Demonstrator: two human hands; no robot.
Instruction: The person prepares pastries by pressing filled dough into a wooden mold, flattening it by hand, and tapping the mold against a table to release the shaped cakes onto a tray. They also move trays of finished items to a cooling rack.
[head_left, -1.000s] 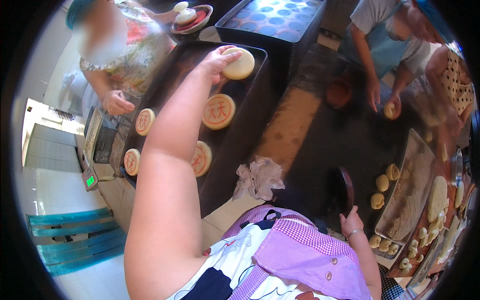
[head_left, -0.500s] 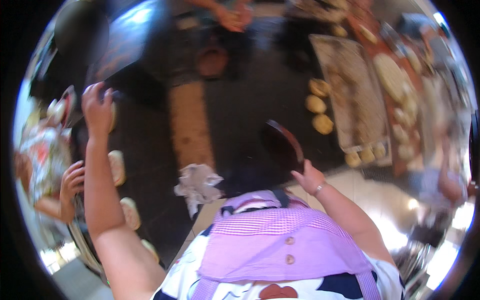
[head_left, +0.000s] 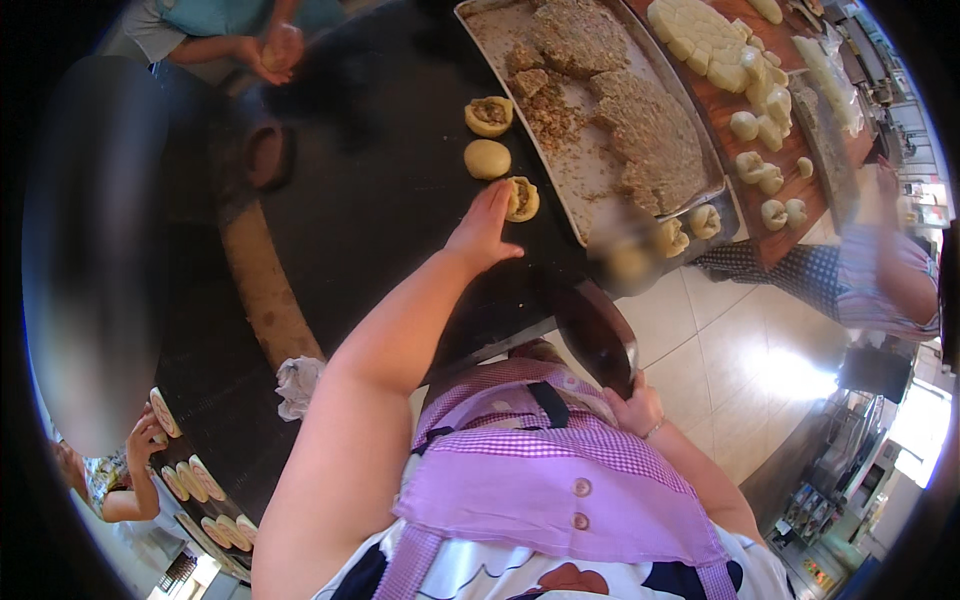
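Note:
My left hand (head_left: 485, 232) reaches over the black table, its fingers stretched out and its thumb spread. The fingertips are at the left side of an open dough cup with brown filling (head_left: 522, 200); whether they press on it I cannot tell. Just beyond lie a smooth closed dough ball (head_left: 487, 159) and another filled dough cup (head_left: 489, 116). My right hand (head_left: 637, 408) grips the narrow end of a dark, glossy, paddle-shaped piece (head_left: 597, 328), held tilted at the table's near edge by my apron. Its far face is partly hidden.
A metal tray (head_left: 560, 200) of crumbly brown filling stands at the right. Beyond it, dough pieces (head_left: 700, 45) cover a reddish board. A crumpled cloth (head_left: 298, 387) lies left of my arm. Patterned oval cakes (head_left: 194, 478) line the far left. Co-workers' hands (head_left: 272, 55) work at the table.
The view has turned toward the right. My left hand has come from the table's left side to the dough cups. The right hand keeps its hold on the dark paddle-shaped piece, now more upright.

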